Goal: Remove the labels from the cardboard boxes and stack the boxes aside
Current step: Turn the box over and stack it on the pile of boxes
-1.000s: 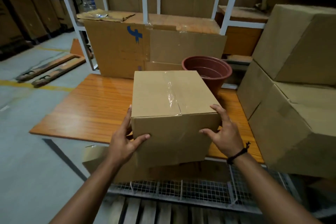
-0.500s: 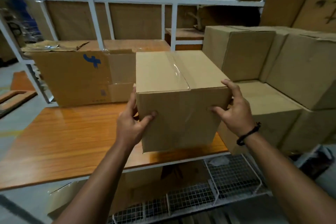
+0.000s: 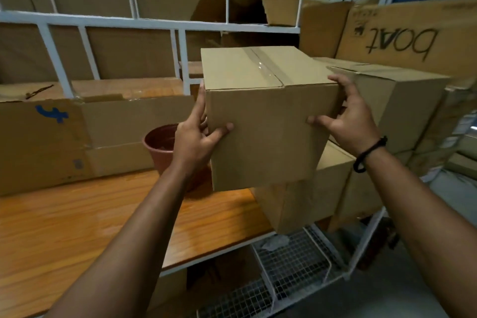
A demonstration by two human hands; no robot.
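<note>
We held the box (image 3: 265, 111) up in the air between both hands, above the far right corner of the table (image 3: 90, 214) and touching nothing else that we could see. Its top was sealed with a strip of clear tape (image 3: 265, 67), and no label showed on the top or near face.

Our left hand (image 3: 193, 142) clamped the box's near left edge. The thumb lay pressed on the near face, and the fingers ran up flat along the left side, so the edge sat in the fork between them. Our right hand (image 3: 348, 121) did the same at the near right edge. Its thumb pointed left across the near face, and its fingers reached up the right side to the top corner. Both hands were spread wide but firmly gripping the box; neither was free. A dark band (image 3: 366, 155) circled our right wrist.

Just behind and right of the box stood a stack (image 3: 397, 100) of plain boxes. One lower box (image 3: 309, 199) sat under the held one at the table's right end. A brown pot (image 3: 160, 144) stood on the table to the left, partly hidden by our left hand. Behind it leaned a flattened carton (image 3: 46, 137) with a blue mark. A white rack (image 3: 103, 23) full of cardboard rose at the far side. Wire mesh (image 3: 291, 258) lay below the table's near right edge.
</note>
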